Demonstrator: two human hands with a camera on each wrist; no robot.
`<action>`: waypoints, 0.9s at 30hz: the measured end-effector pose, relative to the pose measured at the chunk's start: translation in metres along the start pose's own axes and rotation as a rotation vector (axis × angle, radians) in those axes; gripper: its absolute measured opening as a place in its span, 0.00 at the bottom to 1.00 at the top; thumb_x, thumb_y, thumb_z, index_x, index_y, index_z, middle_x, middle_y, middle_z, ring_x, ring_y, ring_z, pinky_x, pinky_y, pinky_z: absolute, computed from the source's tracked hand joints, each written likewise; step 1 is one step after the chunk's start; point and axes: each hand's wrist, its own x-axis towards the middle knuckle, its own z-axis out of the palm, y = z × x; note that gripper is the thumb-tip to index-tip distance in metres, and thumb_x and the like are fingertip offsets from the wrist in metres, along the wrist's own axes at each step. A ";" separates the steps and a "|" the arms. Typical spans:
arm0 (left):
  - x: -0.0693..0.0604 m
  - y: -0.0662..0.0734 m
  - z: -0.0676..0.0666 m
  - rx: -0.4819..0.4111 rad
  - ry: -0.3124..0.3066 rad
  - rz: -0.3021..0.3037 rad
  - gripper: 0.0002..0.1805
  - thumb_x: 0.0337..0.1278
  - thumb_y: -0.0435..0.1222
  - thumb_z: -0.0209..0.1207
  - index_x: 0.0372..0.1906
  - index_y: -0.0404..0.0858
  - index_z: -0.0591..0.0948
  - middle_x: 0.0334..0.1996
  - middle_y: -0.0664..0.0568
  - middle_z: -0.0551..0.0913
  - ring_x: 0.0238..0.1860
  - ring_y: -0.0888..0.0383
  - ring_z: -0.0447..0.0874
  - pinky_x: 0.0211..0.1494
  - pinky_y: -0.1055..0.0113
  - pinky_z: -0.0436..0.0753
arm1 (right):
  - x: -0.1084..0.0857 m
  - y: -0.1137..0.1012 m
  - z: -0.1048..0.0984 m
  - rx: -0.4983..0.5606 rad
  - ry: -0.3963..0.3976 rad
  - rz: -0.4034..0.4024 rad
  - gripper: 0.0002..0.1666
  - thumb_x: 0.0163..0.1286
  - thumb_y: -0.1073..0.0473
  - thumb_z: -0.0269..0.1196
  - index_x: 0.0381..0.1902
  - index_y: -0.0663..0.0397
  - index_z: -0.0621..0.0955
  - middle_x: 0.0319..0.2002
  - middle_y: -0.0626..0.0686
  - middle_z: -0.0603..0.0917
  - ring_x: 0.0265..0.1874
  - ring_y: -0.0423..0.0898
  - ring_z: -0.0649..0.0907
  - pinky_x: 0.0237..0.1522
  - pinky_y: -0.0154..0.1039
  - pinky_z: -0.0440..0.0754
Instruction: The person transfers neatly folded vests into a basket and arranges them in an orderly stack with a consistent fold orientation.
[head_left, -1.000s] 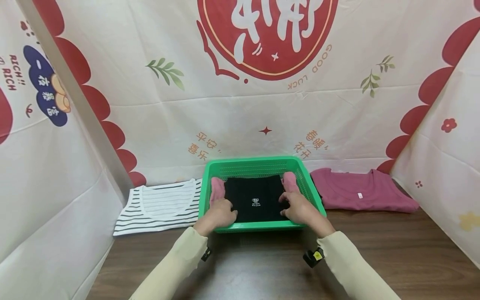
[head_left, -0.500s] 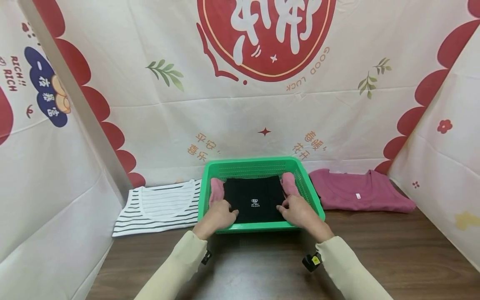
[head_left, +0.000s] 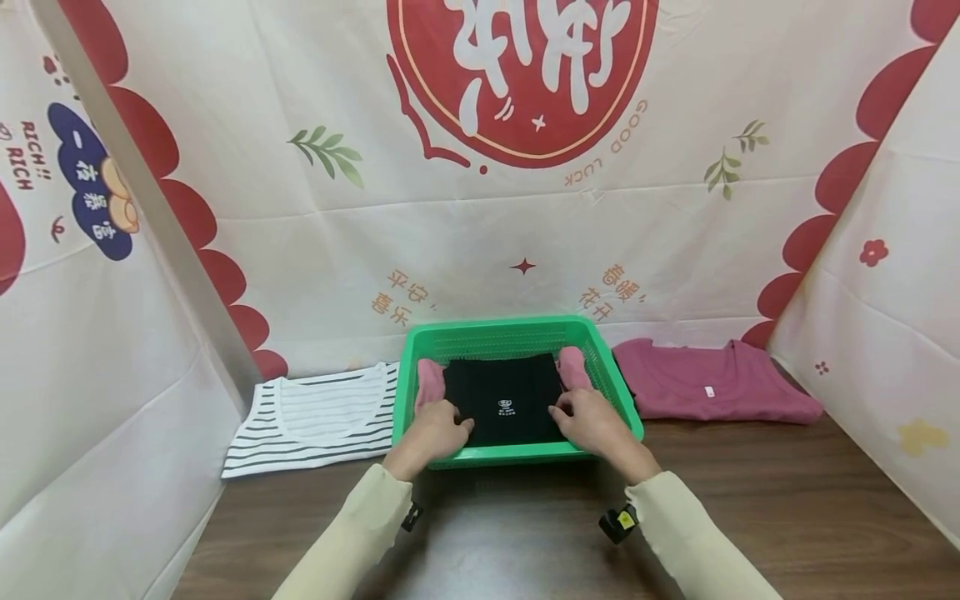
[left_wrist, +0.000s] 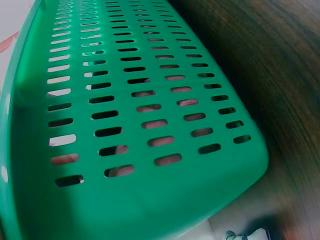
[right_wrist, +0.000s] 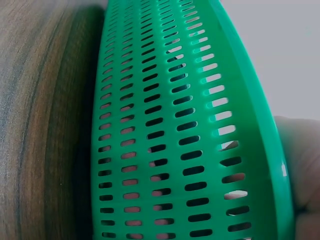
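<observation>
Hands (head_left: 433, 429) (head_left: 596, 427) apparently pinch folded black cloth (head_left: 491, 386) in a slotted plastic basket (head_left: 501, 452).

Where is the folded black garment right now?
In the head view, the folded black garment lies below centre in the green basket, pink cloth on either side, the left hand at its left edge and the right hand at its right.
</observation>
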 end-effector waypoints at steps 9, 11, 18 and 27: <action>-0.004 0.002 0.000 0.010 0.124 0.130 0.13 0.69 0.39 0.56 0.46 0.34 0.85 0.33 0.49 0.86 0.28 0.59 0.78 0.38 0.61 0.80 | -0.006 -0.001 -0.001 0.046 0.099 -0.100 0.10 0.71 0.59 0.62 0.33 0.58 0.86 0.23 0.47 0.82 0.18 0.39 0.73 0.28 0.38 0.74; -0.006 0.005 0.000 0.013 0.174 0.184 0.12 0.69 0.38 0.57 0.46 0.35 0.86 0.39 0.50 0.87 0.32 0.60 0.80 0.42 0.60 0.81 | -0.008 -0.001 -0.003 0.061 0.118 -0.126 0.10 0.71 0.59 0.62 0.31 0.56 0.86 0.21 0.47 0.81 0.16 0.39 0.72 0.26 0.37 0.73; -0.020 0.022 0.004 -0.078 0.308 0.376 0.08 0.67 0.35 0.59 0.44 0.39 0.86 0.39 0.52 0.88 0.33 0.62 0.81 0.44 0.62 0.83 | -0.023 0.002 -0.013 0.048 0.192 -0.188 0.07 0.68 0.62 0.64 0.30 0.54 0.85 0.31 0.50 0.84 0.25 0.39 0.76 0.30 0.38 0.77; -0.043 0.048 0.012 -0.250 0.237 0.489 0.09 0.68 0.34 0.58 0.47 0.39 0.85 0.42 0.54 0.86 0.39 0.64 0.82 0.48 0.66 0.83 | -0.045 0.007 -0.028 0.044 0.218 -0.226 0.04 0.66 0.65 0.66 0.38 0.57 0.87 0.35 0.50 0.85 0.32 0.41 0.79 0.36 0.41 0.82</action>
